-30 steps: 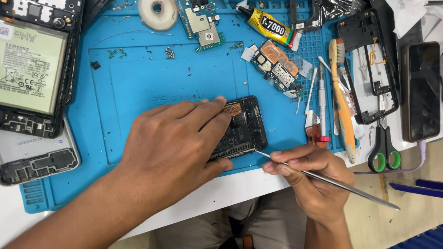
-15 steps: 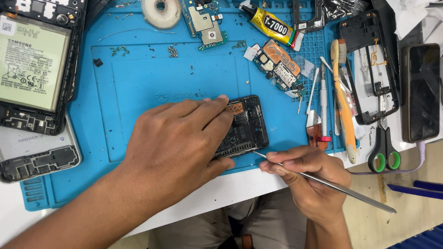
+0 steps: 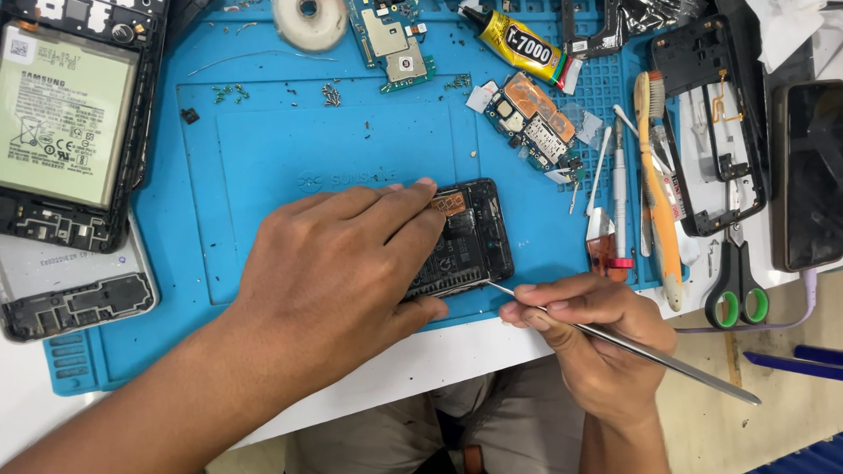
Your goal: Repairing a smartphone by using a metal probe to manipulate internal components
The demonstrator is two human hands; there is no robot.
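Observation:
My left hand [image 3: 340, 267] lies flat over a small black phone frame [image 3: 469, 234] on the blue work mat [image 3: 283, 146], fingers pressing it down. My right hand [image 3: 592, 335] grips a thin metal pry tool [image 3: 644, 351] like a pen. The tool's tip touches the frame's lower right edge. Most of the frame's left part is hidden under my left hand.
An opened phone with a pale battery [image 3: 62, 117] lies at the left, a grey back cover [image 3: 68, 293] below it. Circuit boards [image 3: 535, 123], a glue tube [image 3: 515, 42], tape roll [image 3: 308, 9], toothbrush [image 3: 655, 200], scissors [image 3: 737, 279] and a dark phone [image 3: 813, 174] crowd the right.
My right hand with the pry tool has shifted slightly left, its tip now against the frame's edge. My left hand stays pressed on the frame.

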